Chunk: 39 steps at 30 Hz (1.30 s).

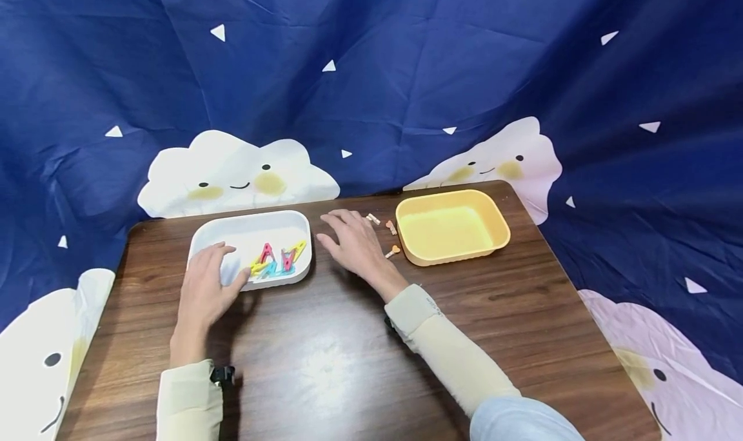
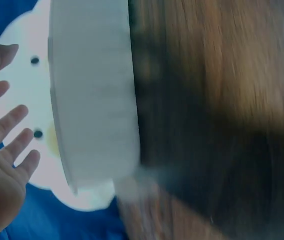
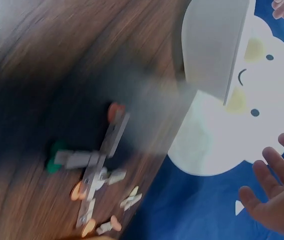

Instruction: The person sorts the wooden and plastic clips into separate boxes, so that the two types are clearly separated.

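Note:
My left hand [image 1: 206, 283] is over the left side of a white tray [image 1: 249, 229], fingers spread and holding nothing. Inside that tray lies a small pile of plastic clothespins, among them a red clothespin [image 1: 288, 259], yellow ones and blue ones. To the right of the tray, my right hand [image 1: 355, 244] hovers palm down over the table with loosely bent, unfilled fingers. Beneath and beside it are several mini wooden clothespins [image 3: 114, 132] with orange or green ends, best seen in the right wrist view; the hand hides part of this group from the head view.
A yellow tray [image 1: 449, 258] stands on the right, with nothing inside, just beyond the wooden clothespins. Both trays sit near the back edge of the brown wooden table [image 1: 325, 351]. Behind it hangs a blue cloth [image 1: 377, 60] printed with clouds.

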### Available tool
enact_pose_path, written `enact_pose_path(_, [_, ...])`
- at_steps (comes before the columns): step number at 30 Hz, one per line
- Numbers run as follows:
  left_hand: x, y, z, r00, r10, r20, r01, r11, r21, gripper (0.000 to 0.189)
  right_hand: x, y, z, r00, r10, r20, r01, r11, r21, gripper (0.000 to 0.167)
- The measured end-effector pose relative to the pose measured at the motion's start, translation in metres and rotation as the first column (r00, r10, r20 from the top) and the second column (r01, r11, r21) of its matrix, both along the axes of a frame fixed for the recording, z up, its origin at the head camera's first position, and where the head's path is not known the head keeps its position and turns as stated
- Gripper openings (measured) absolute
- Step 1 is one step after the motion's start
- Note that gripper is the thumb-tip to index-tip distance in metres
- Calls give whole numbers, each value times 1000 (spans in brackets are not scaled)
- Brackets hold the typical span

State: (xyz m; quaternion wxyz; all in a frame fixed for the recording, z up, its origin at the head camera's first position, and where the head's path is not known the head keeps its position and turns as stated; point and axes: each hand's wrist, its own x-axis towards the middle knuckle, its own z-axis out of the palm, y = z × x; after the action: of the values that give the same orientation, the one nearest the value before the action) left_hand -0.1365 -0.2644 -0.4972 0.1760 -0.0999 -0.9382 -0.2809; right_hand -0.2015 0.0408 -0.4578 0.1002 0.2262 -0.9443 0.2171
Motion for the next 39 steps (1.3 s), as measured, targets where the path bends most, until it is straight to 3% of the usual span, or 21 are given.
enact_pose_path(7, [-6, 30, 0, 998, -61, -28, 60, 997, -41, 51, 0, 24, 0, 998, -41, -44, 41, 999, -7, 40])
enact_pose_path(18, [-10, 58, 1, 990, -116, -80, 107, 987, -118, 60, -4, 60, 8, 993, -96, -74, 94, 995, -39, 41])
enact_pose_path(28, [-6, 81, -1, 993, -117, -28, 112, 986, -126, 61, -6, 91, 14, 980, -194, -41, 188, 975, -119, 45])
enact_pose_path(33, [-9, 88, -1, 993, -116, -38, 111, 987, -115, 61, -9, 111, 16, 969, -245, -12, 242, 962, -129, 46])
enact_pose_path(39, [-13, 99, 0, 993, -116, -1, 115, 989, -97, 59, -12, 135, 16, 950, -311, 38, 313, 939, -145, 47])
